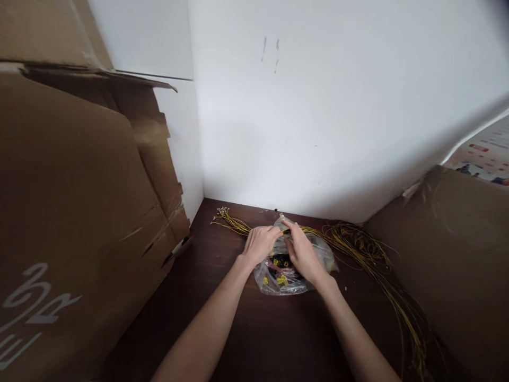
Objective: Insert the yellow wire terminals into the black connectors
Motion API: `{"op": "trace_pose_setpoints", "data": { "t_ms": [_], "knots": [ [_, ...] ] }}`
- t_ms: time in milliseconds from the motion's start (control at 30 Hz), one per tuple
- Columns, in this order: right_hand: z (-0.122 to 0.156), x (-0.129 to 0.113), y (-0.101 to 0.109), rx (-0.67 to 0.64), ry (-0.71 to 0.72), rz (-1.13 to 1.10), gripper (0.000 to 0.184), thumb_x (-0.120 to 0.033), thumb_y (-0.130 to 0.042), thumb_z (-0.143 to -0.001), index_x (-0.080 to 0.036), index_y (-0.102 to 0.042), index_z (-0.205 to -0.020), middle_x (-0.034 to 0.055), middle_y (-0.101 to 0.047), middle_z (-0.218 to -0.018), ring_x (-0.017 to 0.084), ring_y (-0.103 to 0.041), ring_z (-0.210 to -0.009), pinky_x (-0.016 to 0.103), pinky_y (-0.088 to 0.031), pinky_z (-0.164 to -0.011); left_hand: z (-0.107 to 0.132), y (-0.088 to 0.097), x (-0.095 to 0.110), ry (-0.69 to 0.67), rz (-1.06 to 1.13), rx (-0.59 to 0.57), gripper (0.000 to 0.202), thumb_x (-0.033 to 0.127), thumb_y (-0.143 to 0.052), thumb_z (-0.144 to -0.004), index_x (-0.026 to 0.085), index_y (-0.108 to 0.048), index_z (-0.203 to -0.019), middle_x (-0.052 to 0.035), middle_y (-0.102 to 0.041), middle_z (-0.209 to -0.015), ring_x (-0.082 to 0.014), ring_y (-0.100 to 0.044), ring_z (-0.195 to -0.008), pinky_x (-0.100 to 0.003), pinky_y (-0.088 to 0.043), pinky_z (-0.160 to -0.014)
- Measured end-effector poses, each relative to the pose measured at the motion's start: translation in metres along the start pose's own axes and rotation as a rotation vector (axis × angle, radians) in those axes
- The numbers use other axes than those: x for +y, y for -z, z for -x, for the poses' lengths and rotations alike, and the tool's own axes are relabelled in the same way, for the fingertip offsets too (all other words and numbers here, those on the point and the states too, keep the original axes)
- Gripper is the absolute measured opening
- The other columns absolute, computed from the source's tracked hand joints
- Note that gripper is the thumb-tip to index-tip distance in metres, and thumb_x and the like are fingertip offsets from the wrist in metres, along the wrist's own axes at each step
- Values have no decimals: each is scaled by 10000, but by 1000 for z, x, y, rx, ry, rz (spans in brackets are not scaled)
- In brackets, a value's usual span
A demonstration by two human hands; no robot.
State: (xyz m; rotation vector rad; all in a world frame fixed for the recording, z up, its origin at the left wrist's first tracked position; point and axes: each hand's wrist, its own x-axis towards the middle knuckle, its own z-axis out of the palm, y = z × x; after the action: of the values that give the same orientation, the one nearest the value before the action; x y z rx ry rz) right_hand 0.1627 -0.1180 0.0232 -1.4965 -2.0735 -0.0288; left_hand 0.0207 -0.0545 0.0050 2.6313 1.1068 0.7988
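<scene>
A bundle of thin yellow wires [314, 230] runs sideways under both hands. My left hand [260, 243] is closed around it, fingertips near the middle. Close beside, my right hand [302, 252] reaches over the wires with its fingers stretched and apart. Below the hands lies a clear plastic bag [278, 289] holding small yellow pieces [282, 280] and dark and reddish strands. The wires' white-tipped ends [222, 212] fan out at the left. Both palms are hidden, and what the right fingertips touch is hard to tell.
On the right, more yellow wires [382, 276] coil and trail down the dark brown table [234, 329]. Large cardboard boxes stand at the left [79, 175] and right [449, 254]. A pen-like object [176, 250] lies by the left box. Behind is a white wall [318, 106].
</scene>
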Motion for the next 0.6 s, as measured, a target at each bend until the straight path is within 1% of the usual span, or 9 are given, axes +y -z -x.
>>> {"op": "trace_pose_setpoints", "data": {
  "t_ms": [67, 100, 200, 300, 367, 433, 500, 533, 600],
  "knots": [
    [-2, 3, -8, 14, -4, 24, 385, -164, -275, -904, -135, -388, -1271, 129, -509, -1184, 240, -422, -1180, 431, -373, -976, 0, -1, 1, -41, -12, 40, 358, 356, -286, -927, 196, -602, -873, -38, -608, -764, -152, -548, -718, -246, -350, -653],
    [-2, 5, -10, 27, -8, 29, 368, -177, -276, -911, -136, -435, -1241, 128, -543, -1100, 245, -461, -1118, 425, -403, -932, -1, -1, 1, -64, -17, 64, 353, 350, -292, -926, 192, -602, -865, -38, -599, -760, -152, -539, -722, -253, -356, -669],
    [2, 6, -6, 73, -6, 6, 333, -214, -301, -922, -162, -522, -1165, 101, -565, -894, 228, -513, -895, 384, -450, -787, -1, -2, 5, -117, -35, 142, 348, 336, -293, -925, 179, -593, -844, -45, -572, -760, -160, -506, -737, -281, -365, -703],
    [5, 3, 0, 141, -6, -43, 302, -237, -331, -921, -168, -549, -1118, 90, -561, -855, 213, -504, -819, 360, -440, -740, -2, 0, 11, -136, -64, 189, 336, 333, -295, -921, 174, -581, -843, -57, -549, -799, -179, -479, -778, -315, -368, -730],
    [7, 2, 1, 182, -40, -75, 281, -245, -338, -920, -158, -568, -1055, 87, -562, -839, 205, -512, -803, 341, -434, -727, -1, 3, 15, -118, -66, 239, 292, 360, -348, -902, 172, -570, -929, -75, -541, -891, -202, -466, -865, -351, -361, -793],
    [9, 1, 0, 211, -92, -92, 266, -247, -336, -919, -152, -579, -971, 82, -563, -817, 198, -524, -779, 324, -429, -707, -1, 6, 17, -44, -41, 335, 307, 381, -422, -870, 166, -523, -1065, -106, -507, -1030, -232, -433, -982, -390, -335, -865],
    [11, 0, -1, 237, -134, -99, 258, -247, -335, -917, -152, -575, -903, 76, -566, -801, 192, -534, -756, 310, -423, -692, -1, 9, 19, 82, 13, 452, 340, 368, -460, -853, 159, -480, -1121, -126, -464, -1098, -246, -405, -1033, -406, -322, -891],
    [12, 0, -1, 254, -150, -103, 253, -248, -338, -915, -153, -571, -886, 72, -568, -797, 188, -538, -750, 304, -422, -688, -1, 10, 19, 154, 56, 515, 305, 347, -450, -858, 154, -485, -1092, -126, -463, -1079, -240, -411, -1020, -400, -330, -883],
    [13, 1, 1, 294, -177, -112, 243, -252, -347, -911, -154, -566, -871, 68, -577, -801, 184, -548, -753, 294, -419, -691, -2, 12, 20, 296, 180, 641, 213, 310, -388, -883, 146, -511, -938, -104, -486, -963, -210, -449, -928, -365, -360, -837]
  ]
}}
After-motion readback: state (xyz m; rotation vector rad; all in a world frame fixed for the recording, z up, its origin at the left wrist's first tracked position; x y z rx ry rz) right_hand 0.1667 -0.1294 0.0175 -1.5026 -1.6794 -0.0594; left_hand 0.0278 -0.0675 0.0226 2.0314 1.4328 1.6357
